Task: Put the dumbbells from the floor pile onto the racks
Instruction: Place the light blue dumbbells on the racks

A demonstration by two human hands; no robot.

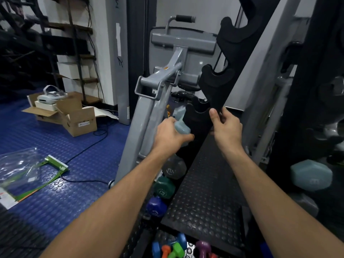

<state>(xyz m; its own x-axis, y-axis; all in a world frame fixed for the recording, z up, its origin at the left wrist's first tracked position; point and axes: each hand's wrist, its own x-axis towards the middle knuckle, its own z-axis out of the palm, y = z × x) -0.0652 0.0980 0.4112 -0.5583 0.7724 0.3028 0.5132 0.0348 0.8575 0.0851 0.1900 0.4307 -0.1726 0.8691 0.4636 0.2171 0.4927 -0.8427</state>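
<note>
Right at the person's feet a small pile of dumbbells still waits on the floor: blue, orange, green and purple ones, crowded together. Just beyond them, three dumbbells already sit on the lower cradles of the rack: a dark blue one, a green one and a grey one, stacked one above the next. So the job looks partly done, with the pile still to clear.

Further out, the left hand is wrapped around the handle of a pale blue dumbbell, holding it up against the black rack near a free cradle. The right hand pinches the edge of that rack, thumb in front and fingers behind, seemingly steadying it. Another pale blue dumbbell rests low on the right.

The floor is blue studded rubber, with a black studded mat under the rack. A grey bench frame leans beside it. Farther left lie a clear plastic bag, open cardboard boxes with a white headset on top, and cables by the white wall.
</note>
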